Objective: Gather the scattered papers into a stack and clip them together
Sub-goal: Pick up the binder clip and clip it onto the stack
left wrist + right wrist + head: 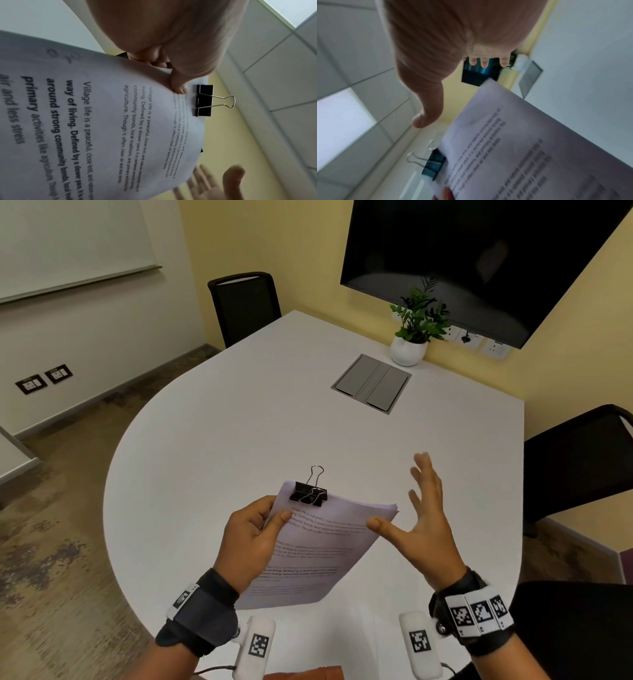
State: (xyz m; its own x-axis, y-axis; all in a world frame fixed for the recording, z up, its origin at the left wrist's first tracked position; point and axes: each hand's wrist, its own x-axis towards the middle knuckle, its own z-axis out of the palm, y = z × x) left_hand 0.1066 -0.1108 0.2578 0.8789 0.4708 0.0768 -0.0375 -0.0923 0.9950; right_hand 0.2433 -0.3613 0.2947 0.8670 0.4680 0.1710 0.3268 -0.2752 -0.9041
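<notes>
the left hand [251, 537] pinches the stack of papers [318, 546] near its top left corner, thumb on the printed face, holding it above the white table [239, 412]. a black binder clip [309, 493] bites the top edge. the right hand [423, 525] hangs just beside the stack's right corner, fingers spread wide, holding nothing. farther off stand a potted plant [416, 332], a grey floor-box lid [371, 383], a dark screen [479, 251] and black chairs [243, 302].
</notes>
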